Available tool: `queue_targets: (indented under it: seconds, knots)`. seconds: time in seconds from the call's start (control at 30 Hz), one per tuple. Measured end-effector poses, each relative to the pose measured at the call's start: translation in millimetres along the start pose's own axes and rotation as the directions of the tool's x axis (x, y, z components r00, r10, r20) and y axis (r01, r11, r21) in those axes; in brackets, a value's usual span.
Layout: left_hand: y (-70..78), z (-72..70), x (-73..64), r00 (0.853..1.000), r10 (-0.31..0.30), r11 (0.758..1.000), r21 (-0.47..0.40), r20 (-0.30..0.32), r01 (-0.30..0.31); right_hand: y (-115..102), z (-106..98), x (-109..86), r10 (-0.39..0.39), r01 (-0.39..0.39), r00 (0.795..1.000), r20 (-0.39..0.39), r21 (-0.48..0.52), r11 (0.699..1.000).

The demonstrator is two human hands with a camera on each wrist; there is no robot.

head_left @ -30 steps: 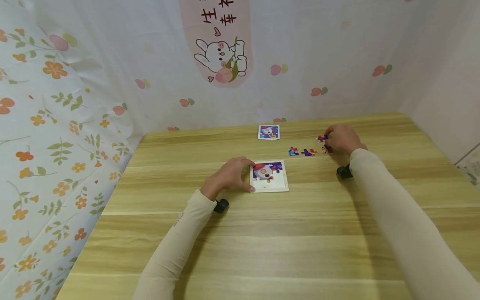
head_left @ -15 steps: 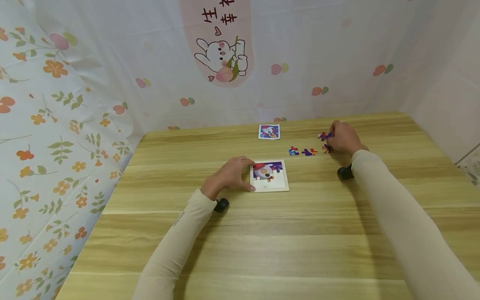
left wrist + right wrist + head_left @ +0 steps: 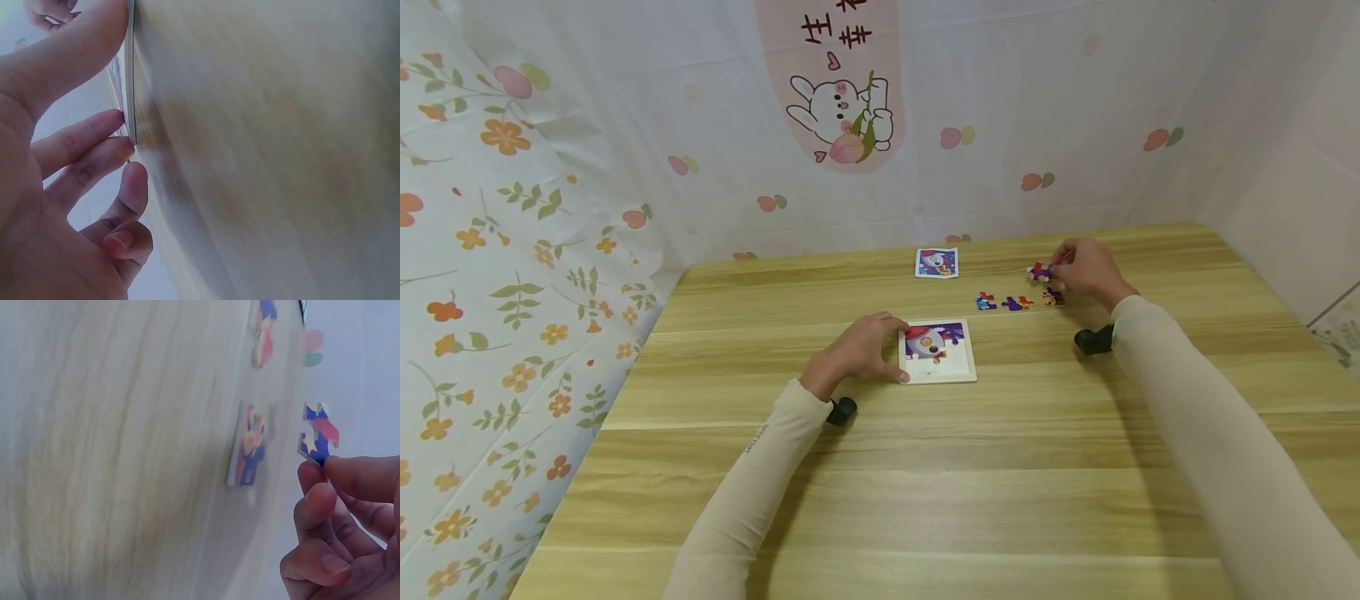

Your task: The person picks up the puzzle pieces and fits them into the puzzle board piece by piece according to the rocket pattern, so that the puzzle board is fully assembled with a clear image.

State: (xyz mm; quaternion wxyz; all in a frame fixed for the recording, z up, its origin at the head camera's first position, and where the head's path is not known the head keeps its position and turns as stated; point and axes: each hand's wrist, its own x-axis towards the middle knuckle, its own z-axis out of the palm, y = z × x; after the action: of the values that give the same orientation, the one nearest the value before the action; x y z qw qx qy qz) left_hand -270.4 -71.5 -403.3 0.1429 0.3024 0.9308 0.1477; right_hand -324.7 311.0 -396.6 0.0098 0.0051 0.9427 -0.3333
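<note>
Left hand (image 3: pixel 859 348) clamped on left side of puzzle tray (image 3: pixel 955 365); right hand (image 3: pixel 1090 268) pinching puzzle piece (image 3: pixel 1039 272), beyond tray, rightward.

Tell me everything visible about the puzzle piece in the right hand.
The puzzle piece is thin and notched, printed dark blue with a pale star and a red patch; its pale cut edge could be wood or card. The right hand pinches one end between thumb and finger. It appears lifted off the table, right of the picture card and beyond the row of loose pieces.
</note>
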Motion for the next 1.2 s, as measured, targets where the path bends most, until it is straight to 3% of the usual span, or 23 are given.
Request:
queue_targets:
  seconds: [0.23, 0.5, 0.67, 1.03, 1.2]
  knots:
    - [0.8, -0.6, -0.9, 1.000, 0.001, 1.000, -0.005, -0.003, -0.001, -10, 4, -5.8, -0.021, 0.019, 0.999, 0.034, 0.078, 0.997]
    - [1.1, 1.1, -0.7, 1.000, 0.001, 1.000, -0.015, -0.001, -0.001, -17, 12, -11.6, -0.062, 0.060, 0.996, 0.061, 0.033, 0.998]
    - [1.4, 1.1, -0.4, 1.000, 0.008, 1.000, -0.013, 0.000, -0.008, -21, 19, -14.6, -0.066, 0.058, 0.991, 0.114, 0.074, 0.996]
    - [0.3, 0.5, -0.1, 1.000, 0.012, 1.000, -0.009, -0.005, -0.012, -35, 31, -19.3, -0.110, 0.092, 0.970, 0.215, 0.088, 0.992]
    - [-0.6, 1.3, 0.6, 1.000, 0.013, 1.000, -0.001, -0.007, -0.013, -41, 35, -22.5, -0.138, 0.110, 0.951, 0.276, 0.112, 0.988]
